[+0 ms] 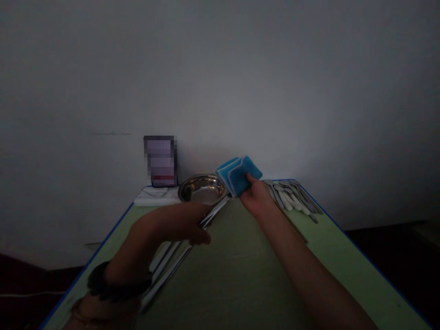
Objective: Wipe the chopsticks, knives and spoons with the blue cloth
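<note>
My left hand (pixel 192 224) is closed around a long, shiny metal utensil (pixel 216 211) that slants up and right; its kind is hard to tell in the dim light. The utensil's far end comes near or against a blue folded cloth (pixel 239 176) with pale edges. My right hand (pixel 256 195) grips this cloth, thumb on its face. Just behind my left hand sits a shiny steel bowl (pixel 202 189), partly covered by that hand. More long metal utensils (pixel 165 261) lie beneath my left forearm, partly hidden by it.
Several pieces of cutlery (pixel 292 197), some with white handles, lie at the table's back right. A thin brown stick (pixel 294 224) lies beside my right forearm. A blurred upright panel (pixel 161 160) leans at the wall above a white flat item (pixel 154 197). The green table (pixel 233 284) has blue edges.
</note>
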A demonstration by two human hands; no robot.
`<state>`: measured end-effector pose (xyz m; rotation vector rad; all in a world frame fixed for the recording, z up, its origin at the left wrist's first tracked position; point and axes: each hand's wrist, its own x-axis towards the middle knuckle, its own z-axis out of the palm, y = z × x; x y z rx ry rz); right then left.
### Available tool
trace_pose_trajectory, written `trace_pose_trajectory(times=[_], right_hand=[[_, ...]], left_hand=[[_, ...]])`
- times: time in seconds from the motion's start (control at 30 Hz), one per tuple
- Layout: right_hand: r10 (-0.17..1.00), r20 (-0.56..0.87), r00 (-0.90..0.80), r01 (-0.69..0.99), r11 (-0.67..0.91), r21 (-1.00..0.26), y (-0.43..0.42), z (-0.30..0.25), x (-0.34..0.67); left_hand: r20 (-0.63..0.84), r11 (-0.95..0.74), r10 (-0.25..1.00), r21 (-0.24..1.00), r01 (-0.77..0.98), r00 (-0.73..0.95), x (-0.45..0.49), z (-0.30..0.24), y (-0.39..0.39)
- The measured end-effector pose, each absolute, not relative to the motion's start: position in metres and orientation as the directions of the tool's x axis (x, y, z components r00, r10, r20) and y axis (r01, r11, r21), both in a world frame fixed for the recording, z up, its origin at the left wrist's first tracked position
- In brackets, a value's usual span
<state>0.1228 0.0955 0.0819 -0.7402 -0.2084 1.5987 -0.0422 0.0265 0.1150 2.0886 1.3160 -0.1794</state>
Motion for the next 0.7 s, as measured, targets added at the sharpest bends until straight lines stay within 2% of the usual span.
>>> trace_pose_trajectory(times=[0.13, 0.33, 0.5, 0.6, 0.7], right_hand=[[0.944, -0.325, 0.059, -0.83, -0.134, -0.541, 0.096, 0.088, 0.129], [0.929, -0.359, 0.085, -0.835, -0.13, -0.534, 0.095, 0.088, 0.128], [0.921, -0.389, -0.014, -0.788, -0.25, -0.562, 0.09, 0.085, 0.121], [0.94, -0.331, -0.079, -0.794, -0.261, -0.549, 0.086, 0.085, 0.116], [0.942, -0.33, -0.059, -0.817, -0.236, -0.526, 0.085, 0.085, 0.115]], left_hand=[[-0.463, -0.271, 0.748, 0.44, 0.856, 0.475, -0.045, 0.114, 0.026], [-0.354, -0.326, 0.818, 0.361, 0.874, 0.452, -0.048, 0.118, 0.024], [-0.154, -0.427, 0.851, 0.355, 0.832, 0.502, -0.044, 0.119, 0.026], [-0.268, -0.303, 0.874, 0.352, 0.886, 0.405, -0.04, 0.12, 0.026], [-0.43, -0.233, 0.794, 0.436, 0.869, 0.429, -0.038, 0.121, 0.024]])
